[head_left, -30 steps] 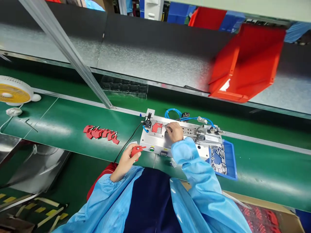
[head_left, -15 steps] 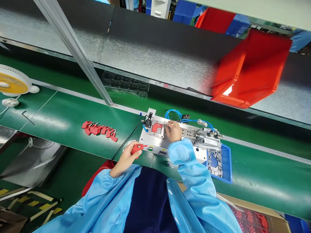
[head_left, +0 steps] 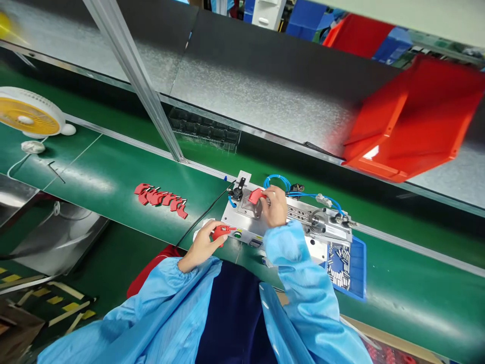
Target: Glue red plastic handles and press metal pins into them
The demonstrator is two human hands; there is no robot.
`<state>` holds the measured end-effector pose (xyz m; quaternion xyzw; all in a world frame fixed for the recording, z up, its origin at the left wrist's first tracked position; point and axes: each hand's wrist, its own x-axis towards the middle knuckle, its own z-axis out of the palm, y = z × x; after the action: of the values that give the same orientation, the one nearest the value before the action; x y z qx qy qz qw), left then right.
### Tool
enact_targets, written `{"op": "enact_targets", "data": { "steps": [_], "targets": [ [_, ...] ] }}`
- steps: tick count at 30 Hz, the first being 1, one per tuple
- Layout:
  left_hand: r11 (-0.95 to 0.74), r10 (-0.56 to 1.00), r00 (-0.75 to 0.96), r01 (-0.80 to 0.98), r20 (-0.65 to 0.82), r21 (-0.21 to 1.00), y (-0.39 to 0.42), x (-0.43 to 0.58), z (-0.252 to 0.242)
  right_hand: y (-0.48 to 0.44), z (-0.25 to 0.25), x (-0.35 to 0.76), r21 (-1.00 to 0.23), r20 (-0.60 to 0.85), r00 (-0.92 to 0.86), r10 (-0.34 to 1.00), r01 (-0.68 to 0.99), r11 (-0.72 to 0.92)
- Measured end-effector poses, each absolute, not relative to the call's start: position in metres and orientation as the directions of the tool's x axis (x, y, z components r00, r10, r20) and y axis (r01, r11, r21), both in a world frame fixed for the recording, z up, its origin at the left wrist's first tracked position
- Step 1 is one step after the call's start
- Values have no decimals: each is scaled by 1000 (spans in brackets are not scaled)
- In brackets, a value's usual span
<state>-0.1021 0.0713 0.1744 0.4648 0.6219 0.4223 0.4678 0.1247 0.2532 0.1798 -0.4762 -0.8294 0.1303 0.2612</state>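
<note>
My left hand (head_left: 202,244) is closed around a red part (head_left: 220,232) in front of the metal fixture (head_left: 242,221). Above the fixture's plate, my right hand (head_left: 275,205) pinches another red part (head_left: 256,195), which is tilted. A row of several red parts with metal pins (head_left: 163,198) lies on the green bench to the left. Metal pins (head_left: 338,278) fill part of a blue tray (head_left: 358,268) at the fixture's right end.
A white and yellow fan (head_left: 32,114) stands at the far left. The large red bin (head_left: 413,126) sits on the raised shelf. Blue hoses (head_left: 276,180) run behind the fixture, and a metal post (head_left: 140,81) rises behind the bench.
My right hand has lifted the red part from the fixture's plate and it now tilts between the fingers. My left hand still holds its red part. The whole view has shifted slightly.
</note>
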Motion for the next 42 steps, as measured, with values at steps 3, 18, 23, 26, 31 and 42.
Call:
{"op": "enact_targets", "data": {
  "steps": [3,18,23,26,31,42],
  "targets": [
    [31,993,-113,427,19,904,86,-99,174,235,193,152,-527,379,-342,860,684,504],
    [-244,970,221,895,104,373,219,-26,173,153,140,210,-441,186,-320,929,818,370],
    [-256,966,232,905,110,339,221,-25,167,161,136,210,-437,172,-312,934,826,357],
    [-264,964,237,903,121,340,219,-28,167,166,133,209,-434,170,-323,931,823,365],
    [-317,948,281,876,150,362,204,-38,163,168,128,207,-444,171,-326,930,817,368],
    [-327,945,288,851,156,411,180,-49,142,172,120,202,-509,182,-270,946,797,325]
  ]
}}
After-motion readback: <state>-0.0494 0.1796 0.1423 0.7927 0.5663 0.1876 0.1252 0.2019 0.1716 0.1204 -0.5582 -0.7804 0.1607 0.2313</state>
